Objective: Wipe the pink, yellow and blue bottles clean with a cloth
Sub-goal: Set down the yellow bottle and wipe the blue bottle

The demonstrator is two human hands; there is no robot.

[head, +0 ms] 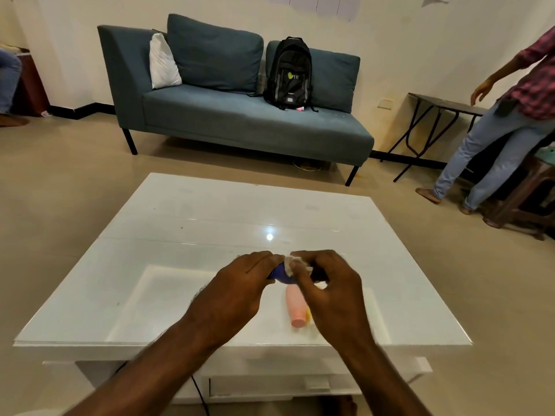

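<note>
Head view: my left hand curls round the small dark blue plastic bottle, holding it over the near part of the glossy white low table. My right hand pinches a crumpled white cloth against the bottle. Just nearer, the pale pink plastic bottle lies on its side, with a sliver of the yellow bottle showing just right of it.

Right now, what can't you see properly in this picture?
All in the head view:
- blue bottle: mostly hidden by the left hand and right hand.
- yellow bottle: only a sliver shows between the pink bottle and the right hand.
- cloth: bunched under the right hand's fingers, so its size is unclear.
</note>
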